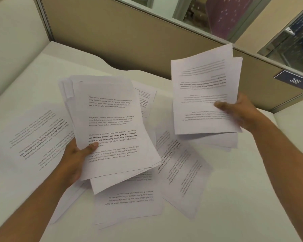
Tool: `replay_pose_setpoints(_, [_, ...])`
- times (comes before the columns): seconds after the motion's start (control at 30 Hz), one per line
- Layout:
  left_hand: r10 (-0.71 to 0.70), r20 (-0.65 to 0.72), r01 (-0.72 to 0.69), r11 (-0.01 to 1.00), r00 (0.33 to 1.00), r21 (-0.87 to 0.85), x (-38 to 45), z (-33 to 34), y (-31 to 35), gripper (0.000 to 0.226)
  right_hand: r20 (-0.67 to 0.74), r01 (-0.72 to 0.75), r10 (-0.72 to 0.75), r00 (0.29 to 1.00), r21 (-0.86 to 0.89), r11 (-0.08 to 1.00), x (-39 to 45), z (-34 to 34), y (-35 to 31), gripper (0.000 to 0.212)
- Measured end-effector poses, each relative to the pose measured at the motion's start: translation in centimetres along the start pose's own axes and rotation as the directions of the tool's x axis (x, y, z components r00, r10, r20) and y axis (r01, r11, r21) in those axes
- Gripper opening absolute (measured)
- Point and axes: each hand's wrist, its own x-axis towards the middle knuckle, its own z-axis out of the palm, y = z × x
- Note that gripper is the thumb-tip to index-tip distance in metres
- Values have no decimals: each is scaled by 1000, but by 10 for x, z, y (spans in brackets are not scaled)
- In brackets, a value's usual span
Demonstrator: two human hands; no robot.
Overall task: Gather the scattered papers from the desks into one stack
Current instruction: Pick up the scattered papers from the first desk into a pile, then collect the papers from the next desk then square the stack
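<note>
- A person's left hand [73,159] holds a thick bundle of printed pages [112,126] above a white counter [234,198], the grip pinching the bundle's lower left edge with the thumb pressed on the top sheet's text and the fingers hidden beneath.
- The top sheet of that bundle reads right way up to the camera (its paragraphs begin "Village life is a peaceful, close-knit..."), and the sheets under it fan out unevenly at the lower and left edges.
- To the right of the bundle, and higher in the frame, the right hand [240,112] holds a thinner sheaf of pages [205,95] clear of the counter, the grip pinching its right edge with the thumb on top; the print there is upside down and blurred.
- Loose sheets lie flat on the counter around the bundle: one large page [37,137] to its left, one [128,205] directly below it, one [184,175] below and to its right, and part of another [145,98] peeking out behind its upper right corner.
- Behind the bundle, a tan partition wall [129,41] borders the counter, carrying a dark plate with the number 385 [294,80] at far right.
</note>
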Motion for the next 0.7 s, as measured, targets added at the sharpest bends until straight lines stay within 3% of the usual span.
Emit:
replay_pose_setpoints(0.13, [-14,55,15,1000,998,-7,-13,16,2,39,214,-5,-11,977,74,997,-34,43,-15,65])
replay_pose_setpoints(0.23, [-2,76,2,1000,997,-2,-26,27,3,37,279,-8,-23,960,110,994,-61,93,-19,60])
replay_pose_setpoints(0.3, [9,115,-7,1000,993,-12,-39,35,5,38,318,-19,4,948,44,999,-79,125,-17,62])
replay_pose_setpoints(0.4, [46,164,-47,999,985,1,-59,44,10,49,262,-57,83,962,-106,993,-103,164,0,69])
replay_pose_setpoints(0.5, [33,225,-30,999,974,-20,-77,46,12,58,143,-78,94,985,-113,991,-116,180,23,70])
replay_pose_setpoints(0.57, [21,233,-19,1000,972,-10,-88,48,11,57,105,-150,152,983,-27,988,-120,181,35,69])
replay_pose_setpoints(0.7, [22,244,-22,1000,970,-5,-105,53,3,62,434,-376,256,864,216,901,-126,175,53,50])
